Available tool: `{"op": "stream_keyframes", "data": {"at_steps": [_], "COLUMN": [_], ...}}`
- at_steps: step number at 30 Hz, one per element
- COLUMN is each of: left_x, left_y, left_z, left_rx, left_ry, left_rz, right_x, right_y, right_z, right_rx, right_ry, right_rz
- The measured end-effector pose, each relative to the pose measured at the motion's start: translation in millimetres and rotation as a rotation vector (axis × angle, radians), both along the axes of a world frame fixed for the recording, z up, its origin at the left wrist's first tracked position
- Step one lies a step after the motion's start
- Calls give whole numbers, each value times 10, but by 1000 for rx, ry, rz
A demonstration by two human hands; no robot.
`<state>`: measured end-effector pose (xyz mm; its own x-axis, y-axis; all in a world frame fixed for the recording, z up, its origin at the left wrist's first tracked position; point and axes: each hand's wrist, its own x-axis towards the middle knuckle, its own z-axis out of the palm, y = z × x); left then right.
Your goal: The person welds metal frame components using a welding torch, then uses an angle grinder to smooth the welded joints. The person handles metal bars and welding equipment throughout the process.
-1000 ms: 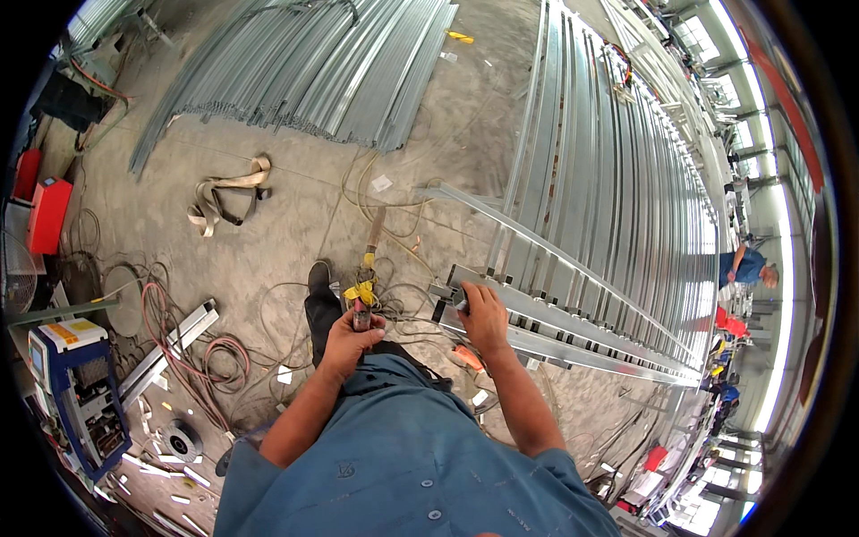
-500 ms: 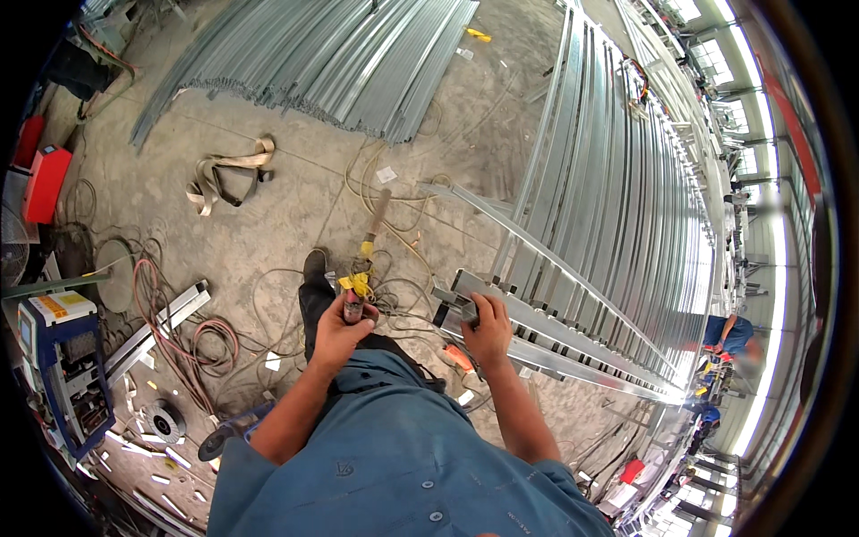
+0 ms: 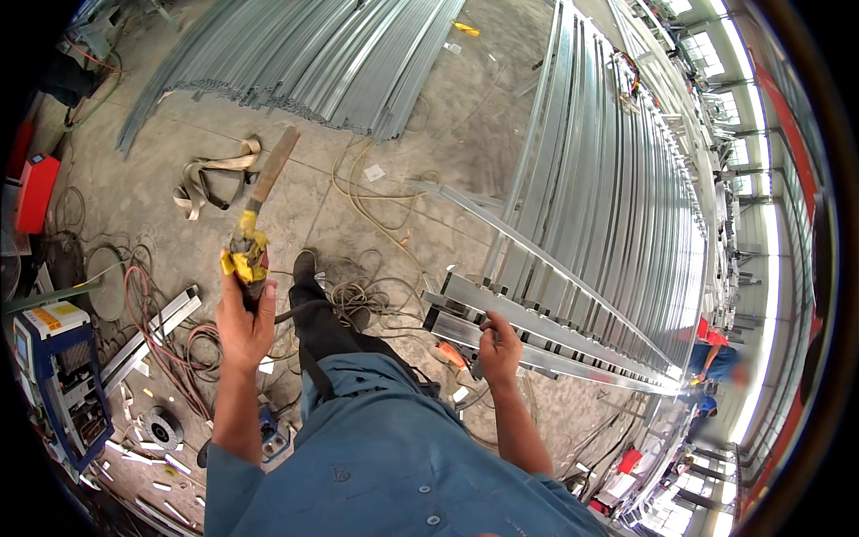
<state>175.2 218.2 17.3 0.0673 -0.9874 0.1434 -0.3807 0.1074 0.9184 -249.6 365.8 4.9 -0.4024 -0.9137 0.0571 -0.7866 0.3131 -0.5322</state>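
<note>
My left hand (image 3: pixel 245 327) is wrapped around the dark grip of a belt sander (image 3: pixel 251 240). The tool has a yellow-wrapped body, and its long, narrow brown arm points up and away over the floor. A dark cable trails from its grip to the right. My right hand (image 3: pixel 499 351) is closed, with its fingers curled, beside the near ends of the square metal tubes (image 3: pixel 459 328). A small grey metal piece (image 3: pixel 480 365) shows under its fingers; most of it is hidden.
Long metal profiles (image 3: pixel 591 170) lie in rows at the right. Another stack of profiles (image 3: pixel 295 63) lies on the floor ahead. Coiled hoses (image 3: pixel 174 345), a blue machine (image 3: pixel 67 367) and a strap (image 3: pixel 215 179) are at left. An orange-handled tool (image 3: pixel 453 354) lies below the tubes. A person (image 3: pixel 711 358) stands far right.
My left hand has moved left with the belt sander, clear of my leg. My right hand has shifted slightly down and right, drawing the small grey piece off the tube ends.
</note>
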Motion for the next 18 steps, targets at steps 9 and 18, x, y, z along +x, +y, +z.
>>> {"op": "stream_keyframes", "data": {"at_steps": [9, 18], "left_x": [-96, -410], "left_y": [163, 566], "left_z": [33, -111], "left_rx": [-303, 7], "left_ry": [-363, -266], "left_rz": [-298, -548], "right_x": [293, 264], "right_y": [-451, -504], "right_z": [64, -46], "right_rx": [99, 135], "right_ry": [289, 283], "right_rz": [224, 262]}}
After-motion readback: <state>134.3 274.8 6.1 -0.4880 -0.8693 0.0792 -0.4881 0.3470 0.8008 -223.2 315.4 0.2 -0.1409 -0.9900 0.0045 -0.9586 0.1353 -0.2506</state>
